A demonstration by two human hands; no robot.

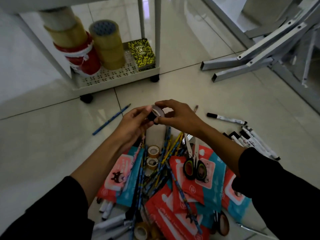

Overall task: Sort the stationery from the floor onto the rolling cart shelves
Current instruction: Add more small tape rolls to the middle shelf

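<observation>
Both my hands hold one small dark tape roll above the floor pile. My left hand grips it from the left, and my right hand pinches it from the right and top. Below lies the stationery pile: patterned pencils, two small clear tape rolls, scissors with black-green handles, and red-teal packets. The white rolling cart's bottom shelf at upper left carries stacked brown tape rolls, a red roll and a yellow-black notebook.
A blue pencil lies alone on the tiles left of my hands. Whiteboard markers are scattered at the right, more markers at bottom left. Folded grey metal frame legs lie at the upper right.
</observation>
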